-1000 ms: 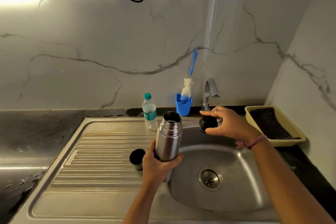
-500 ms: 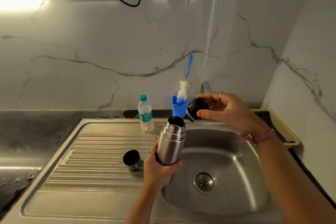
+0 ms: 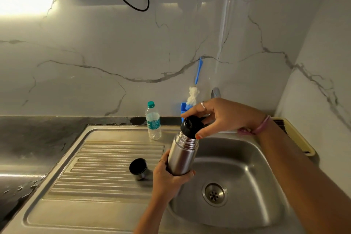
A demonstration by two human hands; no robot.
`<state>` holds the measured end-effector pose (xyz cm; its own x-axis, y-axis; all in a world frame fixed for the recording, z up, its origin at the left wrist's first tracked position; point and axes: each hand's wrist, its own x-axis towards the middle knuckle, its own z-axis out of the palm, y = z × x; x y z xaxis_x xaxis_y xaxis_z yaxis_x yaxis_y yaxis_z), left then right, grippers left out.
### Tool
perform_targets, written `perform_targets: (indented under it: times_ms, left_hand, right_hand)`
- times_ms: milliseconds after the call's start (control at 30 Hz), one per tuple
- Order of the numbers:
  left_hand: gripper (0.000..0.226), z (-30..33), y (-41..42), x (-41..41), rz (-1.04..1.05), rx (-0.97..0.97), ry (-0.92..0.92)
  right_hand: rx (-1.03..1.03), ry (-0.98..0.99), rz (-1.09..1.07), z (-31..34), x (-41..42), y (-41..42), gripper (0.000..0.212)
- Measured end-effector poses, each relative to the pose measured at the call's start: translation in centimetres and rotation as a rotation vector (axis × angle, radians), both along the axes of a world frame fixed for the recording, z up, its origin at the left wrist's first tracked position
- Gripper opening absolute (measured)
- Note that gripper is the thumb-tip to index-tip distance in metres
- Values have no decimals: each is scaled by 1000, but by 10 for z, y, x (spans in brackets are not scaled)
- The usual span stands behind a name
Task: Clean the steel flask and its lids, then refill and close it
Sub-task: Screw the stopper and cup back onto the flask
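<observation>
The steel flask leans slightly right over the left rim of the sink basin. My left hand grips its lower body from below. A black inner lid sits on the flask's mouth, and my right hand holds that lid with thumb and fingers curled round it. The steel outer cup lid stands mouth-up on the ribbed drainboard, just left of my left hand.
A small plastic water bottle stands at the back of the drainboard. Behind my right hand are a blue holder with a bottle brush and the tap. A yellow tray lies on the right counter.
My right hand carried the black lid from under the tap leftward and set it on the flask's mouth. The flask stayed in my left hand.
</observation>
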<state>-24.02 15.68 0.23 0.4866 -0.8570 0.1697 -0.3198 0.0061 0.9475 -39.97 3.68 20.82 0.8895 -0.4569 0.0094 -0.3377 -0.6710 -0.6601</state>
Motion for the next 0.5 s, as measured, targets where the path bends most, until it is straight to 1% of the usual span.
perform_targets:
  times_ms: [167,300,367,433,500]
  left_hand:
    - [76,2,-1,-1,-2,-8,-15]
    - [77,3,0,-3,-24,4,-7]
    - [77,1,0,-3,-31,8,-10]
    - [78,1,1,-4,-34,9,-13]
    - [80,0,1,-4,-35,9,-13]
  right_hand:
    - [-87,52,-12,-7,12,6,48]
    - [-219,75,-76,-8,16,12,53]
    - [-193,82,-63,-8,14,12,61]
    - [-86,93,-26,-6,9,11,72]
    - [-28,101,19,-5,6,9,72]
